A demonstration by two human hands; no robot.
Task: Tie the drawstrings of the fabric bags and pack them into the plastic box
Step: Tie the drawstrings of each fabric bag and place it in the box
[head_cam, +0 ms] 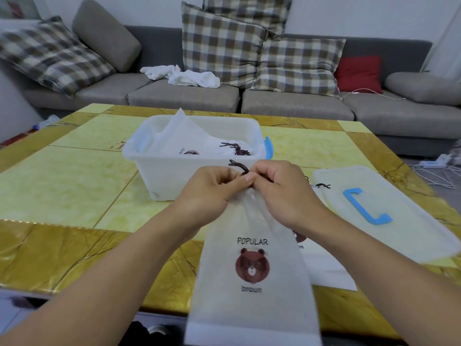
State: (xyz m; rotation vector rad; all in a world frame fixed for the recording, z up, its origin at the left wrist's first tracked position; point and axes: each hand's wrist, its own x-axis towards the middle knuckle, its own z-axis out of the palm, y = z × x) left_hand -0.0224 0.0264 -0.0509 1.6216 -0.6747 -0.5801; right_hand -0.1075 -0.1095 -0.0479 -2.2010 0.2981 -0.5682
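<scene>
- Yellow and gold tiled table (74, 171) fills the near scene; a grey sofa (287, 106) runs along the far wall with checked cushions (219, 43), a red cushion (359, 73) and a crumpled white cloth (184, 76)
- White fabric bag (252, 270), printed with a brown bear and the word POPULAR, hangs over the near table edge, its gathered neck held up between both hands
- The left hand (209, 191) and right hand (282, 188) have curled fingers pinching the dark drawstring (238, 167) at the bag's neck; a loop of it sticks up above the knuckles
- The clear plastic box (194, 156) sits at mid-table just beyond the hands, with a tied bag (189, 138) lying inside
- The box lid (374, 211) with a blue handle lies to the right, partly over another flat bag (324, 268)
- The knot itself is hidden by the fingers, and the bag's bottom edge is cut off by the frame
- White cables (434, 171) lie on the floor at far right
</scene>
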